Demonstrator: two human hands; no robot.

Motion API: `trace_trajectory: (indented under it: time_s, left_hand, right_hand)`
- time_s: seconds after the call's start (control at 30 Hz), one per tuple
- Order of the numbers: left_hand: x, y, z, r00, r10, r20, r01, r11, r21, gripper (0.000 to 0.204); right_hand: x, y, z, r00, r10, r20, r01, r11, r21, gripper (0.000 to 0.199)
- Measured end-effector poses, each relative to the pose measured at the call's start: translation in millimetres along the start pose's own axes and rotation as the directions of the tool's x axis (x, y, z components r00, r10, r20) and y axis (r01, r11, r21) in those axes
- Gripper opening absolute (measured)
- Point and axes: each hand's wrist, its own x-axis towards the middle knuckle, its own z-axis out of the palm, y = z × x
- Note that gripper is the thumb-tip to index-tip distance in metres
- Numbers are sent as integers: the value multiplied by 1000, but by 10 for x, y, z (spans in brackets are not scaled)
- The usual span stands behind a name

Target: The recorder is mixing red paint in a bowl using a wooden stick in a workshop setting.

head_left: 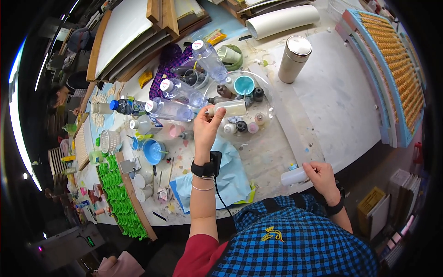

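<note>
My left hand (208, 124) is closed around a small translucent squeeze bottle (232, 108) with pale contents, tilted on its side above a round clear tray (271, 104). Several small dropper bottles stand or lie in that tray, among them a black one (258, 94) and a pink-tinted one (253, 128). A teal cup (244, 85) stands there too. Near the table's front edge, my right hand (320, 177) grips one end of a whitish translucent bottle (294, 177), which lies level and points left. A small blue and yellow bit (293, 166) shows just beyond it.
Large clear bottles (170, 109) lie left of the tray. A steel tumbler (295, 59) stands behind on the right, near a white roll (282, 21). Blue sheeting (224, 177) covers the front middle. Green molded pieces (121, 196) line the left; stacked blue-framed trays (392, 69) stand right.
</note>
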Motion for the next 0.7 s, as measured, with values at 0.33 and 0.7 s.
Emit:
trace_trajectory:
  time_s: [0.33, 0.7]
  left_hand:
    - [-193, 311, -1, 998, 44, 48, -38, 994, -104, 32]
    - [-481, 537, -186, 936, 335, 107, -350, 916, 194, 46]
  right_hand:
    - [27, -31, 52, 999, -47, -17, 47, 999, -9, 44]
    - [-1, -13, 127, 998, -67, 18, 66, 997, 28, 40]
